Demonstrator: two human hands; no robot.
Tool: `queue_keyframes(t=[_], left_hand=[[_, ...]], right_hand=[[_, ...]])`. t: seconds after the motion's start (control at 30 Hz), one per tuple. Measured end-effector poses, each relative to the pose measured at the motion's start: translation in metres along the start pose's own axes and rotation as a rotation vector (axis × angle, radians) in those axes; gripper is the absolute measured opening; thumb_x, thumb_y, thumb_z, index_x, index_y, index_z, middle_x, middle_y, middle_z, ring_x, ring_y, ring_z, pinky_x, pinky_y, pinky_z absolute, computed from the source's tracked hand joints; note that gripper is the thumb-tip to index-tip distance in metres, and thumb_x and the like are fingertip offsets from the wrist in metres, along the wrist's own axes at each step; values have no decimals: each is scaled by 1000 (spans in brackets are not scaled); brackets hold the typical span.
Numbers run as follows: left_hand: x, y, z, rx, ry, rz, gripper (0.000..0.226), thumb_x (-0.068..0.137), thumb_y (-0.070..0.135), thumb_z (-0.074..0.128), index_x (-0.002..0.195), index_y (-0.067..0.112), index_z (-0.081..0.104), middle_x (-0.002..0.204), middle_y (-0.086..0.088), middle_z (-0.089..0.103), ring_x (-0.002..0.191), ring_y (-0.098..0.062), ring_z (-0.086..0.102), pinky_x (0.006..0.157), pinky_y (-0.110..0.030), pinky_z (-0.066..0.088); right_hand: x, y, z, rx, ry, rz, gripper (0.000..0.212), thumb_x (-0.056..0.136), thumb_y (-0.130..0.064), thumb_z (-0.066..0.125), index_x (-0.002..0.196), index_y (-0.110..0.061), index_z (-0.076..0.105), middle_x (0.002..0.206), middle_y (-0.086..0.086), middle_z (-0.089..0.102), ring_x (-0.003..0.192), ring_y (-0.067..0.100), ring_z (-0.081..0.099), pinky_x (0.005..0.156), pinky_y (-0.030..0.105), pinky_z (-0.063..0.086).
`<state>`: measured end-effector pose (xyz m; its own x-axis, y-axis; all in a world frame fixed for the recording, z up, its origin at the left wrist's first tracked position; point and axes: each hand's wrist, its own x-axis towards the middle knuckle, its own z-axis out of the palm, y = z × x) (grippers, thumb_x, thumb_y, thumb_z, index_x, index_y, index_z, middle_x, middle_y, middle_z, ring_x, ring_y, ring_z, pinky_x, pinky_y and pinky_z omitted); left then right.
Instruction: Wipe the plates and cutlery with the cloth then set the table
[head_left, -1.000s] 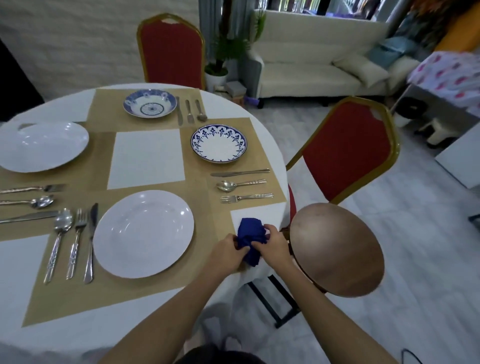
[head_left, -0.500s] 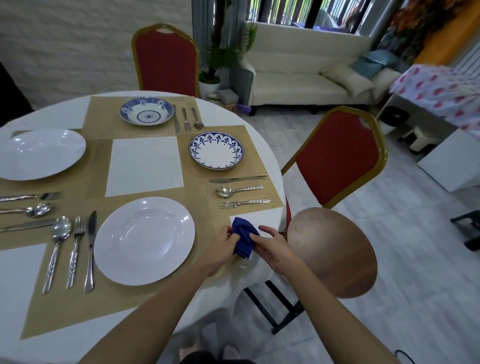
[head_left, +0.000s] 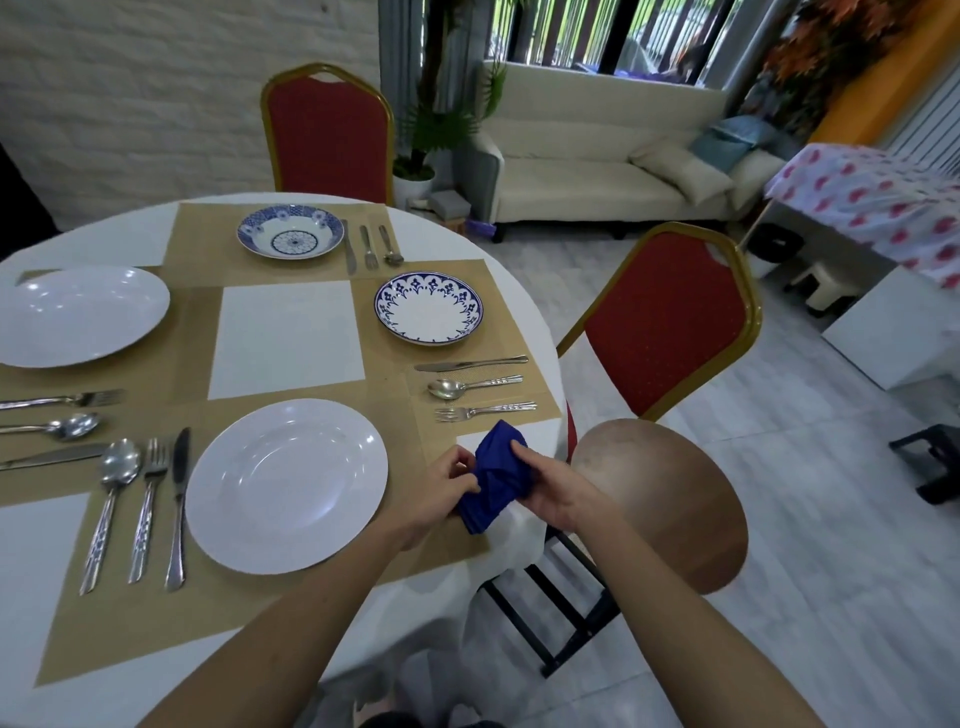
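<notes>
A bunched blue cloth (head_left: 497, 475) is held over the near right edge of the round table (head_left: 104, 244). My left hand (head_left: 441, 493) pinches its left side and my right hand (head_left: 553, 488) grips its right side. A large white plate (head_left: 287, 486) lies just left of my hands, with a spoon (head_left: 111, 499), fork (head_left: 148, 504) and knife (head_left: 177, 506) to its left. A blue-rimmed plate (head_left: 428, 307) has a knife (head_left: 470, 362), spoon (head_left: 470, 387) and fork (head_left: 485, 411) below it. A blue patterned bowl (head_left: 291, 238) and another white plate (head_left: 78, 314) sit further off.
Tan placemats (head_left: 197, 332) cover the white tablecloth. A round wooden stool (head_left: 660, 501) stands right beside my right hand, with a red chair (head_left: 670, 322) behind it and another red chair (head_left: 327, 135) at the far side. A cream sofa (head_left: 597, 156) lines the back.
My hands have kept working the blue cloth between them, and it now hangs lower past my left hand. The view has tilted up slightly.
</notes>
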<state>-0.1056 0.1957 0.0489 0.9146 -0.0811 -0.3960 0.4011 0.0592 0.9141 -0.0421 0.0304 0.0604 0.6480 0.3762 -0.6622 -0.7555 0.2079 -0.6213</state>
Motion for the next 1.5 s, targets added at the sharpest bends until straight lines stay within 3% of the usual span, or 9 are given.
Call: queue_keyframes(t=[0.13, 0.27, 0.5, 0.67, 0.8, 0.93, 1.23, 1.37, 1.5], left_hand=[[8, -2, 1, -84, 52, 3, 28, 87, 22, 65, 110, 18, 50, 118, -11, 59, 103, -23, 61, 81, -34, 54], [16, 1, 22, -45, -19, -54, 63, 76, 48, 71, 125, 15, 48, 117, -5, 62, 106, -22, 62, 91, -37, 54], [53, 21, 83, 50, 27, -64, 36, 87, 23, 67, 117, 6, 56, 110, -12, 66, 98, -24, 65, 87, -39, 56], [80, 23, 143, 124, 143, -32, 18, 92, 19, 59, 109, 12, 56, 109, -10, 64, 92, -20, 62, 68, -25, 51], [102, 11, 188, 227, 120, -35, 34, 93, 22, 58, 122, 9, 46, 115, -8, 57, 99, -21, 58, 72, -27, 50], [124, -3, 225, 368, 13, 6, 54, 88, 17, 65, 132, 14, 35, 120, 2, 48, 106, -12, 50, 85, -25, 45], [151, -38, 255, 995, -74, 45, 51, 92, 16, 56, 141, 22, 42, 145, -11, 32, 129, -25, 40, 107, -30, 33], [154, -41, 248, 1590, -161, 168, 51, 101, 38, 33, 150, 27, 21, 159, -6, 9, 144, -31, 14, 117, -40, 14], [147, -41, 241, 1814, -362, 207, 60, 102, 43, 17, 152, 16, -1, 160, -5, -4, 146, -30, -10, 116, -48, -5]], right_hand=[[-6, -6, -4, -41, 51, -104, 45, 89, -18, 65, 128, 1, 54, 122, 18, 64, 109, 26, 63, 76, 30, 57], [-14, -13, -23, -110, 160, -139, 44, 87, -20, 70, 125, -7, 54, 120, 15, 64, 108, 27, 63, 88, 39, 56], [-43, -52, -76, -400, 343, -285, 19, 93, -23, 62, 107, -19, 51, 94, -2, 59, 83, 14, 60, 65, 29, 56], [-56, -67, -141, -677, 341, -312, 22, 91, -36, 63, 103, -18, 62, 102, 6, 68, 92, 21, 67, 83, 38, 58], [-59, -67, -188, -718, 407, -364, 11, 94, -27, 59, 86, -21, 58, 79, -2, 64, 73, 12, 62, 55, 14, 46], [-47, -62, -235, -671, 518, -341, 11, 97, -19, 55, 90, -10, 56, 74, -2, 58, 67, 11, 56, 46, 9, 39], [-10, -41, -293, -1328, 623, -362, 56, 96, -29, 52, 147, -21, 32, 141, 9, 45, 125, 27, 47, 96, 37, 44], [-12, -29, -304, -1802, 444, -374, 65, 99, -50, 3, 152, -17, 22, 159, 1, 21, 146, 26, 20, 113, 50, 26], [-16, -25, -305, -1902, 331, -223, 99, 70, -61, -37, 153, -18, -4, 162, -2, -2, 149, 20, -4, 118, 47, 1]])
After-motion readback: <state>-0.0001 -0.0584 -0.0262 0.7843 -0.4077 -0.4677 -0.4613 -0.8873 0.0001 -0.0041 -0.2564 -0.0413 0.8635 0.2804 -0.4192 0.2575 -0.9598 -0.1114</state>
